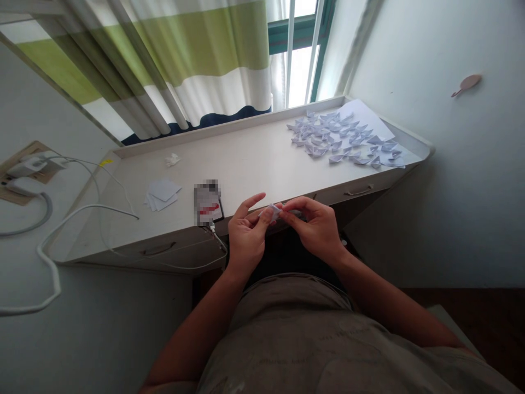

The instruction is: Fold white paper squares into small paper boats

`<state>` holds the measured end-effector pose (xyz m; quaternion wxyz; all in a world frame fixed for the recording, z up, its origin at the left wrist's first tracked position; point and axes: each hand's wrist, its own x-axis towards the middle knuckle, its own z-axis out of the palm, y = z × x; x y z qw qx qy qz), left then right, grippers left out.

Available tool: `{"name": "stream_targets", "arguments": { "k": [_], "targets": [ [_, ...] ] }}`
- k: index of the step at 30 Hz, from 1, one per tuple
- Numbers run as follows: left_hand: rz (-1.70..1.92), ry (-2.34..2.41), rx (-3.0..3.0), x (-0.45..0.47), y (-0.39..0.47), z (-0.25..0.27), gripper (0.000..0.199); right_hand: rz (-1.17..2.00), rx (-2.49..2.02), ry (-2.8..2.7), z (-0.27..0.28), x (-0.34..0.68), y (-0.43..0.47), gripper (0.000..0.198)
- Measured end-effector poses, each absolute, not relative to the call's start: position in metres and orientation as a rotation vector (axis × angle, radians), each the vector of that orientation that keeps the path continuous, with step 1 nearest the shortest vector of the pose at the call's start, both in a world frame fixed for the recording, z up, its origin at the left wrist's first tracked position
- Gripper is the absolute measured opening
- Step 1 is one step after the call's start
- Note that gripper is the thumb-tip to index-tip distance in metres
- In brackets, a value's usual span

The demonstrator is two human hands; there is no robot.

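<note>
Between my two hands, just in front of the desk edge, is a small folded piece of white paper (274, 212). My left hand (249, 232) pinches it with the thumb on top, its index finger raised. From the other side my right hand (314, 221) grips the paper's right end between thumb and fingertips. Several small folded paper boats (324, 134) stand crowded at the desk's right end. A short stack of white paper squares (163, 192) lies toward the left.
A phone (208, 203) with a charging cable (219, 241) lies at the front edge of the white desk (250, 158). Behind the stack is a crumpled white scrap (173, 160). White paper sheets (369, 120) lie by the boats. Cables run from the wall socket (28, 169).
</note>
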<state>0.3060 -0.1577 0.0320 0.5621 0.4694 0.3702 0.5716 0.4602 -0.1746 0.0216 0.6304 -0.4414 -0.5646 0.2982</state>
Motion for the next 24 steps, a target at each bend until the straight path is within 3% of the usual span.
{"name": "stream_targets", "arguments": {
  "k": [5,24],
  "targets": [
    [1.333,0.873,1.061,0.3065,-0.1537,0.0313,0.039,0.807,-0.949,-1.154,0.018,0.4576,-0.17,0.023],
    [1.318,0.891,0.941,0.3082,-0.1513,0.0295,0.047,0.469,-1.034,-1.498,0.0254,0.4654,-0.1694,0.013]
  ]
}}
